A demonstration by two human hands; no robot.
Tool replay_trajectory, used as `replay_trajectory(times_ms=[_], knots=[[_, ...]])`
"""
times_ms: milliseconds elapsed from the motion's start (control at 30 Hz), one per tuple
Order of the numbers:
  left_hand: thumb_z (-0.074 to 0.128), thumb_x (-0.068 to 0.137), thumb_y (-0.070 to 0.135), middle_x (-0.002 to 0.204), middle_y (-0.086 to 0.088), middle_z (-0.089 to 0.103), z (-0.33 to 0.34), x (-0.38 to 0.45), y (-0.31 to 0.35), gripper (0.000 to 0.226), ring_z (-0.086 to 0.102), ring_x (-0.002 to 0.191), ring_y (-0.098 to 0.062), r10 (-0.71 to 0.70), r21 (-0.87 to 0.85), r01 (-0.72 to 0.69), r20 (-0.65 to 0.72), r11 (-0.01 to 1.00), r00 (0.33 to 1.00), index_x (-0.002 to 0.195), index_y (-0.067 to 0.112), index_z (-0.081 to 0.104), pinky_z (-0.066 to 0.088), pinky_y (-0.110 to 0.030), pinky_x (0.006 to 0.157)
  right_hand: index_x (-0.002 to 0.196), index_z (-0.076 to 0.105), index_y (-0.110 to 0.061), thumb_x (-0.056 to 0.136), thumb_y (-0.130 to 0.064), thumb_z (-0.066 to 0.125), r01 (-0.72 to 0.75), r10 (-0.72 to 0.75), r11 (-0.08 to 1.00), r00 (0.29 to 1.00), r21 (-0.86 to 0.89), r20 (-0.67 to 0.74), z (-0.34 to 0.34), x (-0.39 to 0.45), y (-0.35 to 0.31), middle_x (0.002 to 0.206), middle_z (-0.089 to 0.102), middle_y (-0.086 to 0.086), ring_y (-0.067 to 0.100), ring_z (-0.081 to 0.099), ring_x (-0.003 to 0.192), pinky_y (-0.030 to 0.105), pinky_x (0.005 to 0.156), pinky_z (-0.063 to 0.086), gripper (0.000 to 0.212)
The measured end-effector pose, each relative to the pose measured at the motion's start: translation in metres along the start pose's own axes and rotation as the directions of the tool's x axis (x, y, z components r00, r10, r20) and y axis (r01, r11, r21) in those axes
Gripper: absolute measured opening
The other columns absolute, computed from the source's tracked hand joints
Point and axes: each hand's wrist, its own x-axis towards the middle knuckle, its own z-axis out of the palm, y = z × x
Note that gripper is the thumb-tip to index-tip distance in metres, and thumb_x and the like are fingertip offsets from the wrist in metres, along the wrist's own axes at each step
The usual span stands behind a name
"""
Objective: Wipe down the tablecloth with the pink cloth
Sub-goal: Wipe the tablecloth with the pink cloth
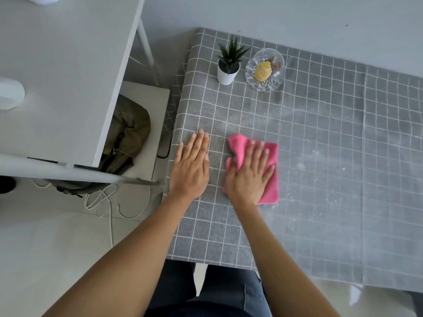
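A grey tablecloth (320, 138) with a white grid covers the table. White powder dusts its middle and right part. My right hand (249, 175) presses flat on the folded pink cloth (272, 177), which lies on the tablecloth near the left end. My left hand (191, 167) rests flat on the tablecloth just left of the cloth, fingers together, holding nothing. The part of the cloth under my right palm is hidden.
A small potted plant (229, 65) in a white pot and a glass dish (265, 69) with yellow and brown items stand at the far left corner. A white desk (64, 72) is to the left, with a chair, an olive bag (128, 136) and cables below.
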Motion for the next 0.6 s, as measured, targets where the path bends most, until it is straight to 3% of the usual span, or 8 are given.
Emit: replay_trajectory(times_ms=[100, 200, 333, 433, 500, 600], knots=[[0.015, 0.100, 0.029, 0.160, 0.001, 0.006, 0.000, 0.000, -0.001, 0.055, 0.002, 0.147, -0.013, 0.020, 0.016, -0.020, -0.002, 1.000, 1.000, 0.153, 0.015, 0.009, 0.000, -0.036, 0.120, 0.152, -0.002, -0.026, 0.093, -0.058, 0.016, 0.212, -0.209, 0.977, 0.975, -0.031, 0.071, 0.006, -0.015, 0.001, 0.157, -0.012, -0.005, 0.015, -0.012, 0.146, 0.043, 0.117, -0.012, 0.070], [0.017, 0.101, 0.027, 0.160, 0.002, 0.005, 0.001, 0.001, -0.001, 0.053, 0.001, 0.147, -0.012, 0.014, -0.011, -0.014, -0.002, 1.000, 1.000, 0.153, 0.016, 0.009, 0.000, -0.037, 0.120, 0.152, 0.002, -0.029, 0.095, -0.054, 0.021, 0.320, -0.315, 0.946, 0.946, -0.059, 0.077, -0.004, -0.002, 0.034, 0.159, -0.004, -0.007, 0.014, -0.009, 0.147, 0.044, 0.119, -0.007, 0.066], [0.015, 0.102, 0.028, 0.160, 0.004, 0.003, 0.003, 0.001, -0.003, 0.052, -0.001, 0.147, -0.011, 0.007, -0.014, -0.006, 0.005, 1.000, 1.000, 0.153, 0.018, 0.006, 0.002, -0.038, 0.120, 0.152, 0.000, -0.029, 0.089, -0.053, 0.008, 0.144, -0.139, 0.988, 0.988, -0.061, 0.072, -0.019, 0.013, 0.064, 0.159, -0.007, -0.006, 0.016, -0.008, 0.147, 0.045, 0.119, -0.006, 0.068], [0.011, 0.102, 0.030, 0.160, 0.002, 0.003, 0.002, 0.004, -0.008, 0.053, -0.002, 0.147, -0.012, -0.046, -0.015, 0.046, 0.007, 0.999, 0.999, 0.153, 0.017, 0.005, -0.001, -0.038, 0.120, 0.152, -0.001, -0.027, 0.089, -0.054, 0.007, 0.094, -0.091, 0.993, 0.995, -0.072, 0.047, -0.012, 0.014, 0.050, 0.160, -0.006, -0.004, 0.017, -0.008, 0.147, 0.044, 0.118, -0.008, 0.070], [0.011, 0.101, 0.030, 0.160, 0.001, 0.002, 0.003, 0.000, 0.025, 0.054, -0.001, 0.147, -0.014, 0.005, -0.013, -0.005, 0.013, 1.000, 1.000, 0.153, 0.016, 0.006, -0.003, -0.039, 0.119, 0.152, -0.002, -0.027, 0.089, -0.055, 0.007, 0.015, -0.014, 0.999, 1.000, -0.050, 0.018, -0.022, 0.009, 0.064, 0.160, -0.007, -0.002, 0.018, -0.008, 0.147, 0.046, 0.118, -0.008, 0.070], [0.014, 0.101, 0.030, 0.160, -0.001, 0.007, 0.013, -0.023, 0.038, 0.054, 0.002, 0.148, -0.016, 0.025, -0.022, -0.024, 0.032, 0.999, 0.999, 0.152, 0.014, 0.011, -0.002, -0.040, 0.119, 0.151, -0.007, -0.027, 0.090, -0.055, 0.007, 0.081, -0.079, 0.996, 0.994, -0.024, 0.072, -0.013, -0.006, 0.042, 0.159, -0.012, -0.002, 0.019, -0.013, 0.146, 0.047, 0.117, -0.011, 0.069]])
